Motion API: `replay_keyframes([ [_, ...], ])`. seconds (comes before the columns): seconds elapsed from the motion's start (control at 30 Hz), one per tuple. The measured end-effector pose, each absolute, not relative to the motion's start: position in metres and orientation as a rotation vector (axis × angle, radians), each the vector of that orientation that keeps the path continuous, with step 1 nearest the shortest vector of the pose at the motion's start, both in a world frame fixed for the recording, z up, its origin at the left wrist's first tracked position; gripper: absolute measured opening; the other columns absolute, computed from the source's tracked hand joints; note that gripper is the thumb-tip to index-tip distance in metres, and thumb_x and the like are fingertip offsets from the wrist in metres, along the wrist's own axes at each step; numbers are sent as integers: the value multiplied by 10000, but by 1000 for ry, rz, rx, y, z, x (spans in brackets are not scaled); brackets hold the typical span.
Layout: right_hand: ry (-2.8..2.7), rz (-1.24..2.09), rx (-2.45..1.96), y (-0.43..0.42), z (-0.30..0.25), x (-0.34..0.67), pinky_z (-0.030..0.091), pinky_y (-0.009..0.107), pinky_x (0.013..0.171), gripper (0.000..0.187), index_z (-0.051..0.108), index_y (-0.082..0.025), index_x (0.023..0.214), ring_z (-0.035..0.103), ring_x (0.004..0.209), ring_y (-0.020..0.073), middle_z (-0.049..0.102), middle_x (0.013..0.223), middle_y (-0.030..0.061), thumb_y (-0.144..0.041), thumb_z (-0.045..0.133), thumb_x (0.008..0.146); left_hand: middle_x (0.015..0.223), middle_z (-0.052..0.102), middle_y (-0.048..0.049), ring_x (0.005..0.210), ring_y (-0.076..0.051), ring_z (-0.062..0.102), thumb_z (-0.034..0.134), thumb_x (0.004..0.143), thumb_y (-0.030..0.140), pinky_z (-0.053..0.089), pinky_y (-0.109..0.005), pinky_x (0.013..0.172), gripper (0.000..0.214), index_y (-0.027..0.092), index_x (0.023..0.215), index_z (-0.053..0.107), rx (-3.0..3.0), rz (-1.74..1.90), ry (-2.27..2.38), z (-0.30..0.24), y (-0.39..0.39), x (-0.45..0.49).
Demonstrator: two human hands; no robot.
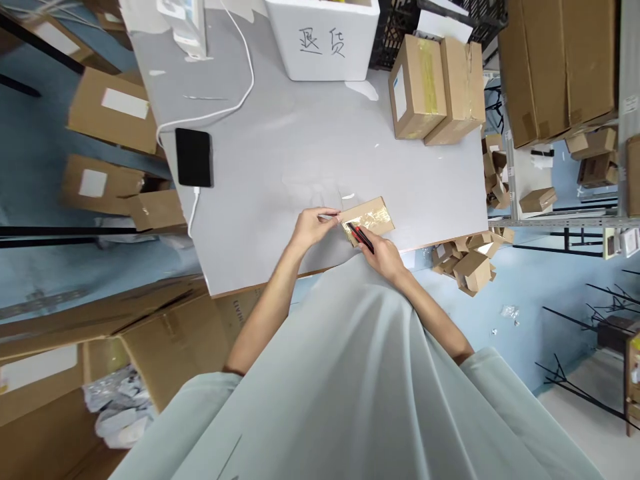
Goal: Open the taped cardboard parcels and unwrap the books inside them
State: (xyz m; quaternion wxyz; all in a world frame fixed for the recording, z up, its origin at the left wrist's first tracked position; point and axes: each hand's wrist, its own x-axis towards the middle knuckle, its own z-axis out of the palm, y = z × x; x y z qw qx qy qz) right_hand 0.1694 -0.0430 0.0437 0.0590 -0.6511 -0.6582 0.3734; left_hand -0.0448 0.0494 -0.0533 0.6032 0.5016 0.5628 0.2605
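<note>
small cardboard box [371, 219] with shiny tape across it was at the near edge of a grey table [260, 173], in front of the wearer. the right hand [383, 255] had its fingers wrapped around a black-and-red tool [361, 237] over the box. the left hand [311, 228] had its fingertips at the box's left end; whether they gripped it, i cannot tell. a dark phone [194, 158] lay well to the left.

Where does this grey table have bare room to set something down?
The table is barest between the phone, white bin and left hand; a smaller free patch lies between small carton and two taped boxes. Those boxes and the black crate crowd the far right.
</note>
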Motion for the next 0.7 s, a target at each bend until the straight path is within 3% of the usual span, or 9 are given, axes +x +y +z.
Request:
replay_keyframes([
  [0.4,-2306,1065,-2290,-31,79,138,583,378,1083,584,363,-208,1752,743,1279,276,712,1515,146,-280,377,1172,1067,876,-86,856,-248,814,802,852,427,624,-326,835,373,199,1135,885,1243,547,1400,-50,49,-35],
  [0.5,-2414,983,-2423,-27,87,123,600,381,1042,606,322,-191,1767,780,1191,274,714,1467,195,-197,344,1161,1018,878,-78,871,-253,823,788,870,378,624,-325,854,340,200,1142,887,1260,519,1448,-47,47,-31],
  [0.7,-2510,884,-2498,-23,94,98,623,339,991,642,323,-143,1742,807,1164,250,722,1386,258,-51,347,1107,1173,870,-64,948,-278,836,780,890,343,624,-365,951,274,225,1106,902,1349,542,1555,-31,43,-23],
])
